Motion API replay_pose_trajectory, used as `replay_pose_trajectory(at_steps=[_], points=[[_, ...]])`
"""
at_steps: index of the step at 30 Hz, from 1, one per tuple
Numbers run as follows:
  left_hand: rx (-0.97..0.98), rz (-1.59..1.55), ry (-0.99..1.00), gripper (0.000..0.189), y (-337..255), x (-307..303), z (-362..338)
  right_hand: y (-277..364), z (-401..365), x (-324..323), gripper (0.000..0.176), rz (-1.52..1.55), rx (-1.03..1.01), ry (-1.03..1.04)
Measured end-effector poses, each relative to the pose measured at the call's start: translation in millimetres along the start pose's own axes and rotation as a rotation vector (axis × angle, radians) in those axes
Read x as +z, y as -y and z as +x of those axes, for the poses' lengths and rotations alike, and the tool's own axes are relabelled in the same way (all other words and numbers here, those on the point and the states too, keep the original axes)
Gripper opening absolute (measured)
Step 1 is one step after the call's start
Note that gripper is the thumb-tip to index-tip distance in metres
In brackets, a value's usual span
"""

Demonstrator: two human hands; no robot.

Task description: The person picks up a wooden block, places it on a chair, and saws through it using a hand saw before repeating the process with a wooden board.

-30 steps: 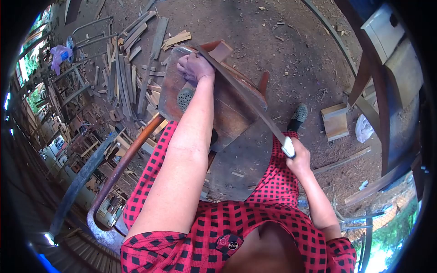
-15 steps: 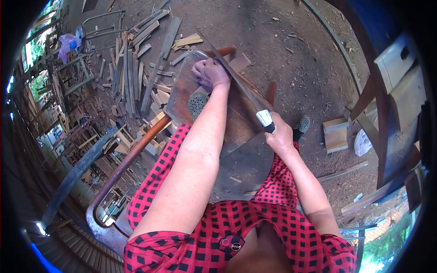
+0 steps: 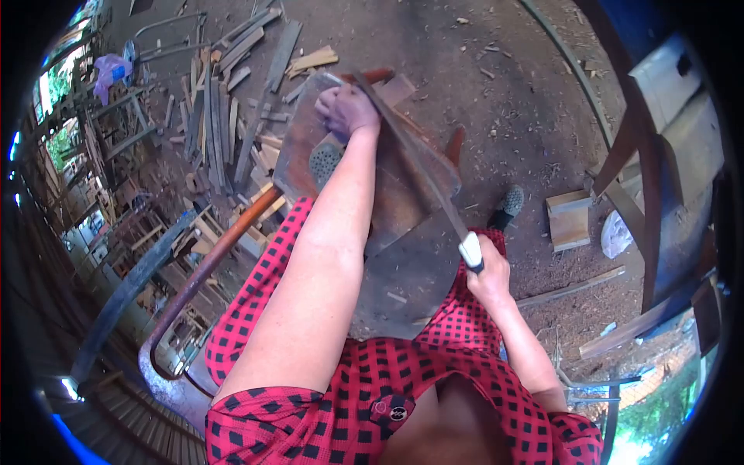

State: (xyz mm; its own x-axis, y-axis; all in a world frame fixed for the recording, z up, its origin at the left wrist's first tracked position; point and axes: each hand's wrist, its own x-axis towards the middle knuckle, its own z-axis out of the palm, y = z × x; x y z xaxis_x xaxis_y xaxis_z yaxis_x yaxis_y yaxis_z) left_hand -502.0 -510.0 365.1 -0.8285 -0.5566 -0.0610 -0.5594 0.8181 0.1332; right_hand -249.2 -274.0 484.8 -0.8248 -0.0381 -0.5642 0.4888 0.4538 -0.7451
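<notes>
Long hand saw (image 3: pixel 421 165), thin grey metal blade with white-and-black handle (image 3: pixel 470 249), slants across the low worn brown wooden bench (image 3: pixel 302 139), handle end toward the body. Right hand (image 3: pixel 488 275) has its fingers wrapped round the handle, arm bent back, probably for a straight pull along the blade. Left hand (image 3: pixel 349 108) is down on the bench just beside the far part of the blade, fingers curled, likely to steady things; can't tell what is under them. Flat pinkish-brown wood piece (image 3: pixel 400 89) sticks out on the blade's other side; contact with the blade unclear. Grey-green perforated left shoe (image 3: pixel 324 161) sits up on the bench near the left hand, looks like bracing; matching right shoe (image 3: pixel 511 200) on the floor, legs apart, leaving room for the saw arm. Farther out, grey and tan wood strips (image 3: pixel 213 124) piled left, tan boxy wood block (image 3: pixel 568 221) and whitish plastic bag (image 3: pixel 616 236) right
</notes>
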Motion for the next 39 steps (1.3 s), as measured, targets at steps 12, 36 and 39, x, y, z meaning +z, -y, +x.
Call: replay_pose_trajectory(at_steps=[12, 36, 39], points=[[0.024, 0.05, 0.057, 0.026, -15.7, -6.1, 6.3, -12.9, 58.8, 12.6, 0.039, -0.029, -0.015, -0.009], [-0.069, -0.019, 0.06, 0.025, -26.2, -15.1, 6.2, -67.5, -15.5, 15.0, 0.048, -0.06, -0.036, -0.112], [-0.026, -0.011, 0.127, 0.033, -19.5, -15.7, -0.9, -75.2, -50.9, -5.2, 0.049, -0.068, 0.025, -0.083]])
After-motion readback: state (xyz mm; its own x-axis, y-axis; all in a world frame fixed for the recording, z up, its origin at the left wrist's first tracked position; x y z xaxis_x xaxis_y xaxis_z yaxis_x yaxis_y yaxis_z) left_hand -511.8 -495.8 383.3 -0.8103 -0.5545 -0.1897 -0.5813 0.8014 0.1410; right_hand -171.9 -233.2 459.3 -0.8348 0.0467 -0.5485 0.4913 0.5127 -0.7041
